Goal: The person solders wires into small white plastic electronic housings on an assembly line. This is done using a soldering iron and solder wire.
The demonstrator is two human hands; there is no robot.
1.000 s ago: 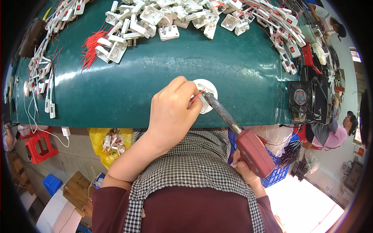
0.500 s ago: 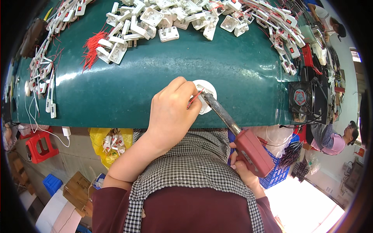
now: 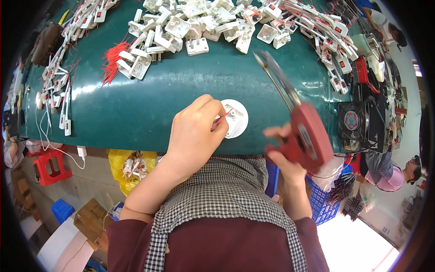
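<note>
There is one round white part (image 3: 239, 123) at the centre, one soldering gun (image 3: 312, 129) and one fan (image 3: 352, 121) at three o'clock, one red wire bundle (image 3: 114, 63) at ten, one yellow bag (image 3: 117, 166) at eight, and overlapping white casings (image 3: 178, 27) at twelve, too heaped to count.

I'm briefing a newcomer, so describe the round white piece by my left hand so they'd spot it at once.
Find the green table and its near edge by the checked apron. The round white piece lies there, just right of your left hand. Unlike the squarish white parts heaped farther back, it is circular and lies apart.
</note>
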